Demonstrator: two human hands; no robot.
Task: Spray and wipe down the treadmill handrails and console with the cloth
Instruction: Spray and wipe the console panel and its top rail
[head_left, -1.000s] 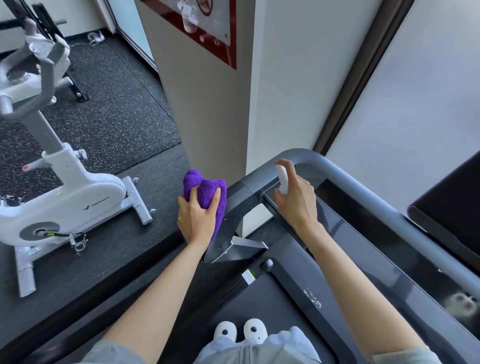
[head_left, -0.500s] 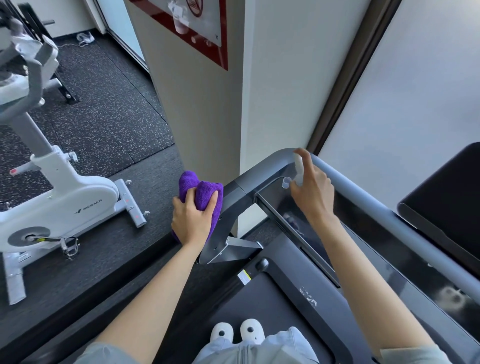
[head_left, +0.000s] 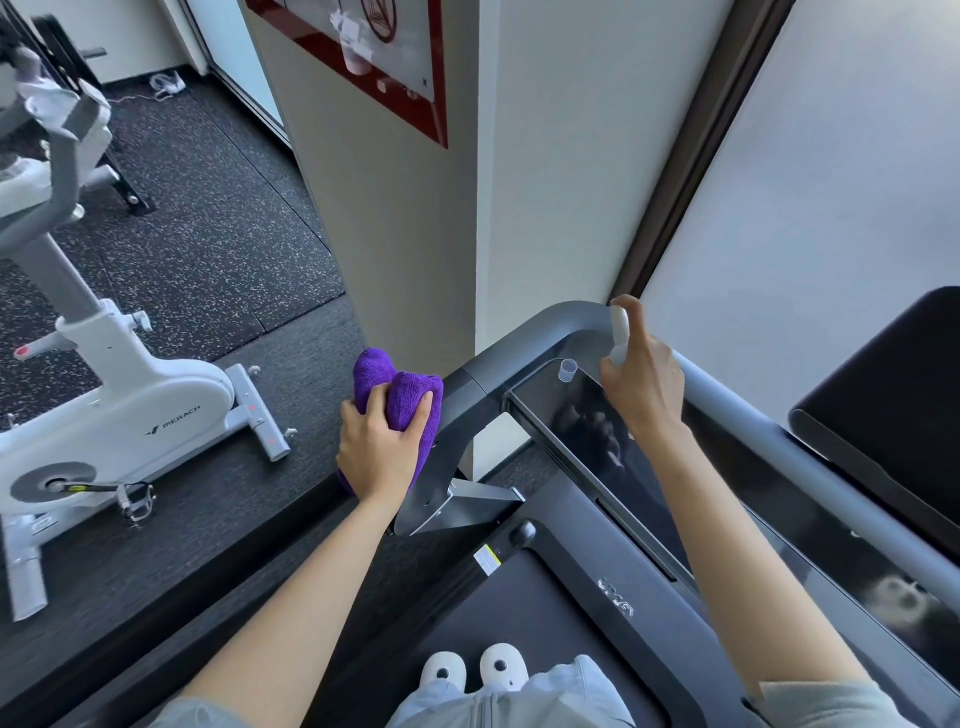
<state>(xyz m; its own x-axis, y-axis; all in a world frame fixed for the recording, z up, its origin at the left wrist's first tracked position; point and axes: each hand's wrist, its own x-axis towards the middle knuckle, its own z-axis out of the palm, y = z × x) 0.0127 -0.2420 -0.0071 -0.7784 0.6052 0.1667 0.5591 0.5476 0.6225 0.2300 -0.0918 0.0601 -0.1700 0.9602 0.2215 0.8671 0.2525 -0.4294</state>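
The treadmill console (head_left: 597, 431) runs from the frame's centre toward the lower right, with the handrail (head_left: 524, 343) curving along its upper edge. The left hand (head_left: 379, 452) holds the cloth (head_left: 400, 395) just left of the handrail's corner. The right hand (head_left: 641, 379) holds a spray bottle (head_left: 619, 332) above the console. A small cap (head_left: 568, 371) stands on the console, left of that hand. An exercise bike (head_left: 104, 405) fills the left of the frame.

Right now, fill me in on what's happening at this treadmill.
A person stands on the treadmill belt cleaning the front of the machine. The right hand holds a small white spray bottle over the dark console, near the grey handrail corner. A small clear cap sits on the console. The left hand grips a bunched purple cloth against the handrail's left upright. A white exercise bike stands on the floor to the left.
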